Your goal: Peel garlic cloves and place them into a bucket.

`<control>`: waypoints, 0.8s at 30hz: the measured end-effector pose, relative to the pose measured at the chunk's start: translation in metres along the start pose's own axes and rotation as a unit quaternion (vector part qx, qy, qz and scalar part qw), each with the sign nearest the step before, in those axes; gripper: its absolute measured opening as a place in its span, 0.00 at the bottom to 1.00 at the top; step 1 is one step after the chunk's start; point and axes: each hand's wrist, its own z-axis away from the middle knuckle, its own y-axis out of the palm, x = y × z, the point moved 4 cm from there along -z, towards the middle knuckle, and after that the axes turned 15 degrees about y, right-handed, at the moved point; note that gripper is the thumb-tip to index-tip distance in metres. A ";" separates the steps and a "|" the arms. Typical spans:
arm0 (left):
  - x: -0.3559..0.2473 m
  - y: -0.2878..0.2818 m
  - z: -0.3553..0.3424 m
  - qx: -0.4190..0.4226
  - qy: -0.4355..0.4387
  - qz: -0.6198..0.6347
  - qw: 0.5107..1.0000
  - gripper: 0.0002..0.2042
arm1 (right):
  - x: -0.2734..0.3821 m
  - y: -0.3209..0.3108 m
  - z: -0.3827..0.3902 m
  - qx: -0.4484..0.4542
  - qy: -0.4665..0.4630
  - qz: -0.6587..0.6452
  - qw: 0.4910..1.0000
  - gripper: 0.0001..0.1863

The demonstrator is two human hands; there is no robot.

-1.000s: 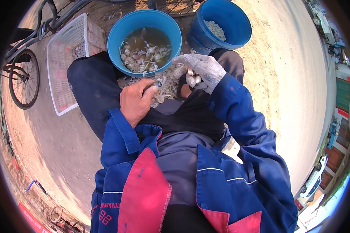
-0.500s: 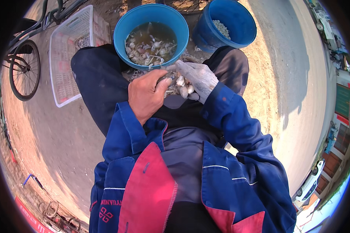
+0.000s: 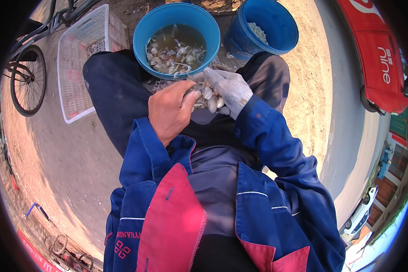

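Observation:
Between my knees, both hands meet over garlic cloves (image 3: 220, 102) with papery skins. My left hand (image 3: 168, 111) is bare and closed, its thumb pressed against its fingers by the skins; what exactly it pinches is partly hidden. A grey, worn glove covers my right hand (image 3: 233, 92), whose fingers curl round several pale cloves. Just beyond the hands stands a round blue basin (image 3: 143, 34) of brownish water, with garlic and loose skins floating in it. To its right is a tilted blue bucket (image 3: 283, 34) with white peeled cloves (image 3: 257, 32) inside.
At the left lies a white plastic crate (image 3: 70, 68), beside a bicycle wheel (image 3: 28, 80). Loose skins (image 3: 158, 85) litter the ground near the basin. A road runs along the right, with a red vehicle (image 3: 378, 54) and a white car (image 3: 362, 211).
A red vehicle has come into view on the road at the right. My right fingers have shifted slightly over the cloves, now covering more of them. My left hand has barely moved.

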 end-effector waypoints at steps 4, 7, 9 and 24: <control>-0.003 0.000 0.000 0.015 -0.002 -0.012 1.000 0.11 | -0.002 0.006 0.003 0.015 -0.001 -0.007 1.000 0.24; -0.005 0.000 0.002 0.043 -0.015 -0.026 0.999 0.12 | -0.006 0.007 0.003 0.030 -0.009 -0.005 1.000 0.24; -0.005 0.001 0.003 0.044 -0.015 -0.037 0.998 0.12 | -0.007 0.010 0.003 0.015 -0.001 0.013 1.000 0.28; -0.009 0.005 0.003 0.045 -0.010 -0.063 0.997 0.08 | -0.020 0.007 -0.014 0.022 0.000 -0.009 1.000 0.24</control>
